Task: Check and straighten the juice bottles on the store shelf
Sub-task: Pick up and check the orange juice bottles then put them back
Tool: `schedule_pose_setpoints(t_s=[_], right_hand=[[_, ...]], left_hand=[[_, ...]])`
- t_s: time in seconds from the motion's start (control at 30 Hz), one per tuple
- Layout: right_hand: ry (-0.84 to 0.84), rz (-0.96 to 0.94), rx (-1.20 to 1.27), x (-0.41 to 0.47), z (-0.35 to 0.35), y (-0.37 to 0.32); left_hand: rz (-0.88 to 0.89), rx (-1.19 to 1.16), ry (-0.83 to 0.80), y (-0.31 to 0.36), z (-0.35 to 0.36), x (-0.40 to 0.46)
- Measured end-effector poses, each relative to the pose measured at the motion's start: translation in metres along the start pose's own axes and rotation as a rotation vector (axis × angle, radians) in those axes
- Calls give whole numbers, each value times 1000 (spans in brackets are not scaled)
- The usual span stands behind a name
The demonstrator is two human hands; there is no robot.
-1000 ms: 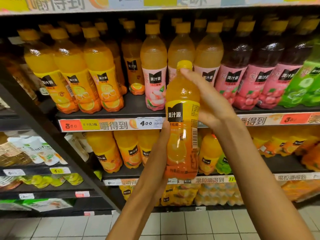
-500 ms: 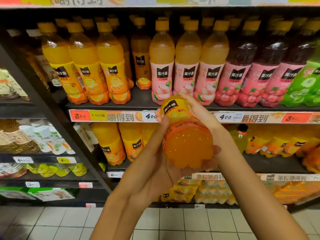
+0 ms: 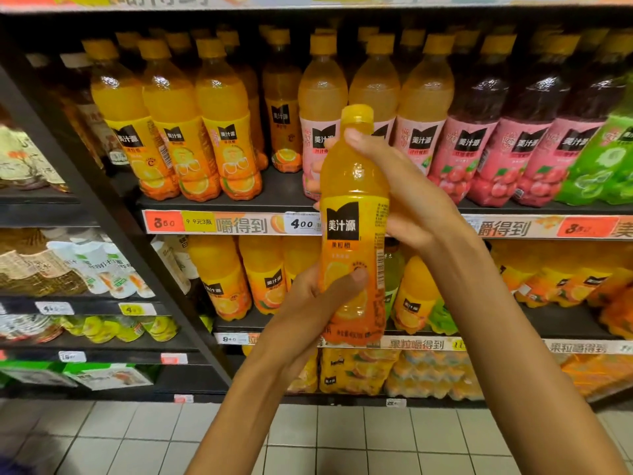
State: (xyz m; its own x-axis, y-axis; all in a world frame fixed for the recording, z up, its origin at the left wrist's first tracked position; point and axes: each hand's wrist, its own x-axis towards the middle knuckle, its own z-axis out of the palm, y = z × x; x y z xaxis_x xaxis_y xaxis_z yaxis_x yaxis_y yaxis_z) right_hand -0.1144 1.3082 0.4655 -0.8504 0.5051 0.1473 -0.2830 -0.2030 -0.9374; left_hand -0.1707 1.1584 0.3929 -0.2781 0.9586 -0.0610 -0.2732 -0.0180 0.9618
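Observation:
An orange juice bottle (image 3: 354, 214) with a yellow cap stands upright in front of the shelf, its label facing me. My left hand (image 3: 315, 303) grips its lower part, thumb across the label. My right hand (image 3: 400, 197) wraps the shoulder and upper label from the right side, thumb just under the cap. Behind it, the upper shelf (image 3: 274, 200) carries rows of orange juice bottles (image 3: 174, 132), peach-labelled bottles (image 3: 322, 108) and dark red juice bottles (image 3: 479, 132). A gap shows on that shelf between the orange row and the peach-labelled row.
Green-labelled bottles (image 3: 609, 159) stand at the far right. The lower shelf (image 3: 548, 320) holds more orange bottles (image 3: 222, 279), some leaning at the right. A neighbouring rack (image 3: 85, 303) at the left carries other drinks. Tiled floor (image 3: 342, 437) lies below.
The bottle went from upright to tipped with its base toward me, and now stands upright again, held in both hands. The view has shifted slightly closer to the shelf.

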Motion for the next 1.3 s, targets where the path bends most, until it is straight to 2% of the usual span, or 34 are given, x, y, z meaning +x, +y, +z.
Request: schedule_pose_setpoints(t_s=[0.17,0.3,0.5,0.63,0.73,0.9,0.97,1.07,1.13,1.2,1.3], right_hand=[[-66,-225,-132,-9,-1,5],[-129,-396,-264,-21,2,10],[-385,-476,-557,-46,-6,1],[-457,-452,-585,-50,-7,-7],[-414,-434,-531,-44,-7,-9],[-220,-326,-252,-26,-13,-10],[-263,-259,-112,-18,-15,-10],[-439,-118,120,-12,-11,-6],[-435,-79,196,-9,-9,-3],[-317,-81,143,-9,-7,-2],[-53,-161,-27,-11,-7,-2]], left_hand=[[184,249,21,-12,-11,15],[248,403,37,-25,-23,31],[440,545,261,-26,-22,56],[467,588,277,-23,-21,64],[411,539,247,-23,-19,57],[326,477,89,-26,-18,43],[284,474,-21,-23,-17,38],[218,424,-142,-22,-13,29],[187,354,-163,-21,-6,25],[216,302,-112,-22,0,24],[328,224,8,-19,3,25]])
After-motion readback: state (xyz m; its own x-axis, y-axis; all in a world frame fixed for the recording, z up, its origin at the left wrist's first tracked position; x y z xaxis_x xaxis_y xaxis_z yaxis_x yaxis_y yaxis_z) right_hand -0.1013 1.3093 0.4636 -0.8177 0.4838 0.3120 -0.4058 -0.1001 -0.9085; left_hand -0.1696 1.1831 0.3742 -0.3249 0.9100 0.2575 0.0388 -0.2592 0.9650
